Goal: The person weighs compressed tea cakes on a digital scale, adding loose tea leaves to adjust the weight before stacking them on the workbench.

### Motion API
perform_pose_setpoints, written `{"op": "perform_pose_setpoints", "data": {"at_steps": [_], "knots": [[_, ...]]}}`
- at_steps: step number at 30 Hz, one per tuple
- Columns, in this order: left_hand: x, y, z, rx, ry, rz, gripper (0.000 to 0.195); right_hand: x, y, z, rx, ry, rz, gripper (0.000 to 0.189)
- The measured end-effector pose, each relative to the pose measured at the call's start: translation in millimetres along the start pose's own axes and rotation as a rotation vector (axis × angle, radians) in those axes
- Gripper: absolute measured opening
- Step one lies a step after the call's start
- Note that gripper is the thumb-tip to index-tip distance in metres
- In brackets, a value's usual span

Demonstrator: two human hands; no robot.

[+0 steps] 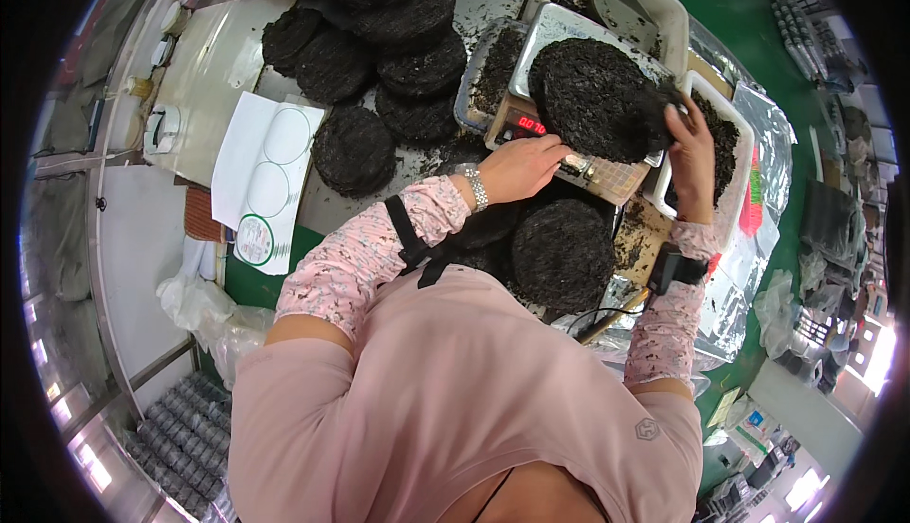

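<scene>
A round, dark cake of pressed leaf-like material (593, 100) lies tilted on the metal pan (561, 21) of a digital scale with a lit red display (530, 123). My left hand (530, 166) rests at the scale's front, its fingertips close to the cake's lower left edge. At the cake's right edge, my right hand (691, 140) has its fingers on a dark, blurred clump; whether the clump is loose or part of the cake I cannot tell. Another dark round cake (563, 254) lies just in front of the scale.
Several dark cakes (419, 61) are stacked at the back left. Beside them lie printed paper sheets (274, 167). A white tub with a scoop (675, 21) stands behind the scale, a tub of loose dark material (739, 132) to the right, and a clear tray (466, 89) to the left.
</scene>
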State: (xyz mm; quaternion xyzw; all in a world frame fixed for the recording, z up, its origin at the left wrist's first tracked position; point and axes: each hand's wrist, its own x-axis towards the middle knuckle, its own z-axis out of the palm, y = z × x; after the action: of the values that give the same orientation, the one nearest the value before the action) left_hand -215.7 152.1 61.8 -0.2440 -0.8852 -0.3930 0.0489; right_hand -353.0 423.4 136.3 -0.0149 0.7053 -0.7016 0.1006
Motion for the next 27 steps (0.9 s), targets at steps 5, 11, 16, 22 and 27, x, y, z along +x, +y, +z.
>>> {"op": "perform_pose_setpoints", "data": {"at_steps": [5, 11, 16, 22, 27], "knots": [[-32.2, -1.5, 0.5, -0.066, -0.070, -0.115, 0.032, 28.5, 45.6, -53.7, -0.518, 0.263, -0.275, 0.072], [-107.0, -44.7, 7.9, -0.104, -0.151, -0.225, 0.025, 17.5, 190.9, -252.0, -0.880, 0.464, 0.398, 0.103], [-110.1, -37.3, 0.8, -0.087, -0.161, -0.297, 0.024, 31.7, 179.3, -184.6, -1.033, 0.278, 0.164, 0.083], [-32.2, 12.9, -19.9, -0.075, 0.113, -0.011, 0.026, 10.0, 187.5, -218.3, -1.042, 0.313, 0.024, 0.049], [58.3, 23.1, -22.9, 0.120, 0.211, 0.248, 0.041, -6.5, 129.0, -190.4, -0.416, 0.410, 0.165, 0.030]]}}
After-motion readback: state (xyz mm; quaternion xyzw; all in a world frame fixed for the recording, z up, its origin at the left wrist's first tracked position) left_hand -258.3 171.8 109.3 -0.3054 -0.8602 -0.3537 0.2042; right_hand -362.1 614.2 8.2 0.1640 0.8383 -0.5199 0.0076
